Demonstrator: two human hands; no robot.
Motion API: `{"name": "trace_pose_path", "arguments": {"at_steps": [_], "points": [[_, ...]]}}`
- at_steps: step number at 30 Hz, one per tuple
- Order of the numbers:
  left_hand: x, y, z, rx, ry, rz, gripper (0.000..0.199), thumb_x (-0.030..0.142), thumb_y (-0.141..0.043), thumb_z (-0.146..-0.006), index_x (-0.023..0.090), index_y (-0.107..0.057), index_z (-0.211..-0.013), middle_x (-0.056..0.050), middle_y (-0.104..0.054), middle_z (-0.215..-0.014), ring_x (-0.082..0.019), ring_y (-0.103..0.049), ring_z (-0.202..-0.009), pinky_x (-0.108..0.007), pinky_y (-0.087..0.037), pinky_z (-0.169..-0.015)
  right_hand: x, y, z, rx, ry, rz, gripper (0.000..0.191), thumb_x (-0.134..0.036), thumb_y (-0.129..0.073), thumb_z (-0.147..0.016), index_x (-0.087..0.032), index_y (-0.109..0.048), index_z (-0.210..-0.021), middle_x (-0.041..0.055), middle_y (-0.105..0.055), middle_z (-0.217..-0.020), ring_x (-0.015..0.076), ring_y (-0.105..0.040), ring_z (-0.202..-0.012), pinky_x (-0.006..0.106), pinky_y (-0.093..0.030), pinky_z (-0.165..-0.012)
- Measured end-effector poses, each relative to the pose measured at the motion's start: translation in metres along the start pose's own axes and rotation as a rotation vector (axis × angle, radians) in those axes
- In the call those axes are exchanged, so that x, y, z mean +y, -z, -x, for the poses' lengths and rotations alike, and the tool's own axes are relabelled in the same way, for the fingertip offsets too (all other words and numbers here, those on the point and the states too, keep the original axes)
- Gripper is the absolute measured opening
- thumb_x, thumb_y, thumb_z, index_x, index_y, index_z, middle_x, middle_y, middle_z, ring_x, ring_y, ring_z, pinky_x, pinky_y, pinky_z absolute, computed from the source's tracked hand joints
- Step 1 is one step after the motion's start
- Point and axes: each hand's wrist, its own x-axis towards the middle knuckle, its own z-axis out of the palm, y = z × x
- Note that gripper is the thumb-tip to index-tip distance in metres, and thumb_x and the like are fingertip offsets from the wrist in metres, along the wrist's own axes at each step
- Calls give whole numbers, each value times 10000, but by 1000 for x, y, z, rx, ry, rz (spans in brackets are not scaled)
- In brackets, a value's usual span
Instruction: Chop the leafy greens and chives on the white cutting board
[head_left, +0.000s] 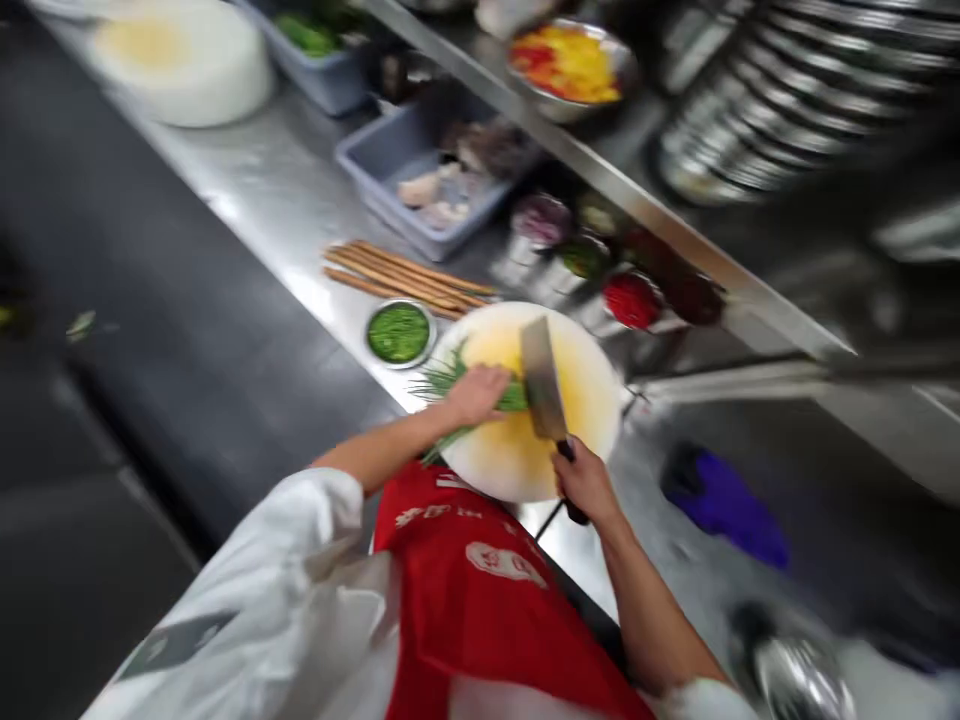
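Observation:
A round white cutting board (480,330), stained yellow in the middle, lies in front of me on the steel counter. My left hand (480,394) is closed over a bunch of thin green stalks, which look like chives or scallions (442,376), and presses it on the board. In my right hand (586,482) is the dark handle of a cleaver (544,380). Its broad blade stands right beside the cut end of the greens. A small metal bowl of chopped greens (398,333) sits at the board's left edge.
Several long brown sticks (405,275) lie behind the bowl. Farther back stand a grey bin (375,175) and metal cups, one with chopped red pieces (634,300). A shelf edge (592,160) runs overhead, bearing a bowl of peppers (570,65). A purple cloth (731,505) lies right.

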Motion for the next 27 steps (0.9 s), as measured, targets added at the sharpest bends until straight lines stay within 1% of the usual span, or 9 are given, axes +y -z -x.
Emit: {"name": "trace_pose_path", "arguments": {"at_steps": [1,2,5,9,12,15,18,24,27], "points": [[-10,-10,-7,-6,-6,21,778,489,-718,-822,-7,-499,-1380,-301,-526,-1380,-367,-548,-1232,-491,-417,-1055,-3,3,1,23,-37,-28,265,-476,-442,-845,-249,-531,-947,-31,-544,-541,205,-584,-478,312,-471,-517],[-19,-20,-14,-14,-11,74,785,503,-738,-804,38,-498,-1390,-260,-500,-1421,-346,-526,-1263,-456,-410,-1078,-3,7,4,32,-52,-33,260,-447,-449,-863,-235,-536,-986,-43,-543,-541,192,-584,-486,294,-464,-539],[-34,-33,-26,-43,-161,156,595,476,-758,-799,142,-600,-1265,-169,-512,-1385,-301,-495,-1269,-406,-398,-1094,-3,16,24,44,-58,57,242,-346,-459,-907,-204,-565,-1073,-38,-575,-587,172,-597,-548,265,-420,-593],[-35,-31,-29,-105,-307,129,424,479,-748,-808,199,-676,-1117,-128,-544,-1250,-292,-488,-1185,-427,-413,-1036,-6,13,49,-7,-30,200,241,-253,-469,-926,-179,-598,-1116,35,-672,-768,189,-632,-723,267,-352,-646],[-31,-34,-33,-125,-320,88,367,481,-708,-839,211,-690,-1086,-122,-544,-1221,-302,-476,-1160,-448,-411,-1008,-10,11,58,-63,-16,228,247,-223,-472,-937,-172,-591,-1148,61,-702,-860,194,-631,-776,271,-319,-661],[-30,-39,-37,-128,-325,63,303,452,-650,-886,213,-691,-1067,-117,-547,-1203,-298,-478,-1133,-443,-423,-983,-16,14,62,-113,-51,256,239,-214,-467,-949,-173,-583,-1154,68,-710,-876,196,-628,-780,278,-293,-653],[-30,-43,-38,-128,-331,55,282,432,-616,-914,207,-688,-1068,-115,-546,-1220,-290,-483,-1138,-426,-437,-982,-18,10,54,-138,-76,288,251,-225,-462,-958,-170,-577,-1173,91,-723,-921,213,-642,-814,283,-296,-652],[-31,-43,-34,-135,-332,63,311,427,-574,-946,186,-688,-1106,-135,-550,-1252,-298,-494,-1169,-441,-440,-1021,-10,-17,3,-63,-50,291,309,-226,-449,-977,-148,-569,-1252,120,-739,-1049,233,-672,-916,279,-361,-724],[-32,-38,-30,-106,-335,91,343,444,-571,-950,179,-683,-1136,-147,-533,-1289,-296,-484,-1201,-443,-424,-1050,-8,-15,2,-32,-19,258,299,-234,-456,-977,-156,-580,-1237,101,-741,-1042,219,-671,-929,264,-367,-732]]}}
